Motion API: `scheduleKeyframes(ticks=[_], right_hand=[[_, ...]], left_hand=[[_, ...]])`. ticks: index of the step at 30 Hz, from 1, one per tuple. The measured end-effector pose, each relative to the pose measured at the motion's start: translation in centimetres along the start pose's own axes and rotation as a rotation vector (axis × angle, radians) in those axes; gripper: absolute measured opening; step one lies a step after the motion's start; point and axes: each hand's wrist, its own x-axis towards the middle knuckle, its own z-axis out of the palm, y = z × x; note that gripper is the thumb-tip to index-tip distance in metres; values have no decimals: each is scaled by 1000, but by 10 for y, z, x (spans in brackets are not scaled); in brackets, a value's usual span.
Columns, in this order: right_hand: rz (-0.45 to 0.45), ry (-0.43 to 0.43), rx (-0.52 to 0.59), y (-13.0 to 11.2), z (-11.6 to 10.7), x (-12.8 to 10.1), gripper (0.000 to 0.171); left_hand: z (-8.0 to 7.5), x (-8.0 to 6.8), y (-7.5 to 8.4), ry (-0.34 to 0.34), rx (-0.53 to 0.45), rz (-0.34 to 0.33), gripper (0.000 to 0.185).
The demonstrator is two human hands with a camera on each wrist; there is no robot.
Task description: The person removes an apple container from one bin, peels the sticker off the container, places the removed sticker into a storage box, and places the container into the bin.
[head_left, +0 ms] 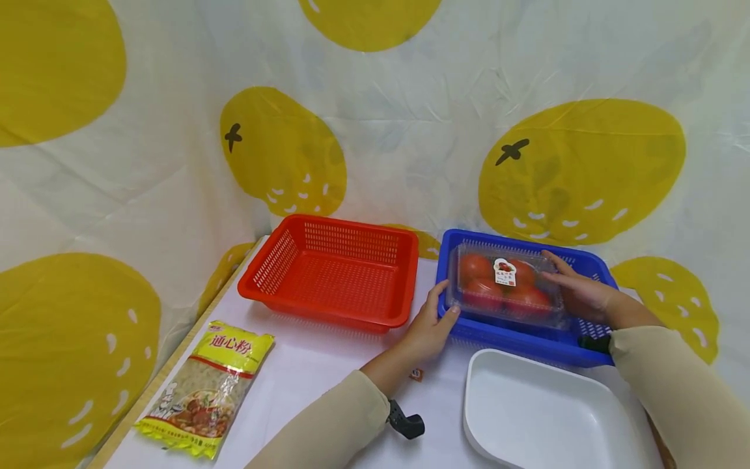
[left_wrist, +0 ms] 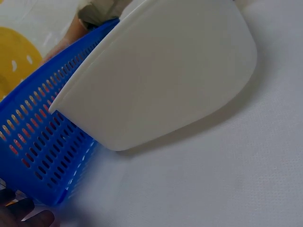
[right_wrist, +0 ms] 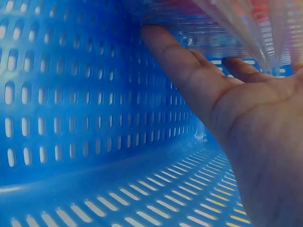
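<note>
A clear plastic box of tomatoes (head_left: 506, 286) with a white label lies in the blue basket (head_left: 527, 352), its left end close to the basket's left rim. My right hand (head_left: 580, 296) holds the box's right end from inside the basket. In the right wrist view, fingers of that hand (right_wrist: 199, 80) reach beneath the clear plastic. My left hand (head_left: 430, 326) grips the basket's front left corner, thumb at the front and fingers along the left side. Dark fingertips of it (left_wrist: 28, 215) show beside the basket wall (left_wrist: 38, 156) in the left wrist view.
A red basket (head_left: 346, 283) stands at the back left. In front of it lies a yellow bag of macaroni (head_left: 208, 387). A white tub (head_left: 545, 410) sits right before the blue basket. A lemon-patterned curtain (head_left: 410, 130) hangs behind the table.
</note>
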Motion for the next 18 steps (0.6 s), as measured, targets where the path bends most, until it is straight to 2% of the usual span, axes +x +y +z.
scheduleKeyframes(ticks=[7,12,18], right_hand=[[-17,24,46,-1,-8,-1,80],[-20,79,37,0,-10,-2,69],[-28,97,55,1,-9,-5,59]], left_hand=[[-2,2,2,-17,3,-18,59],[-2,1,2,-19,-12,-33,59],[-2,2,0,-21,3,-36,59]])
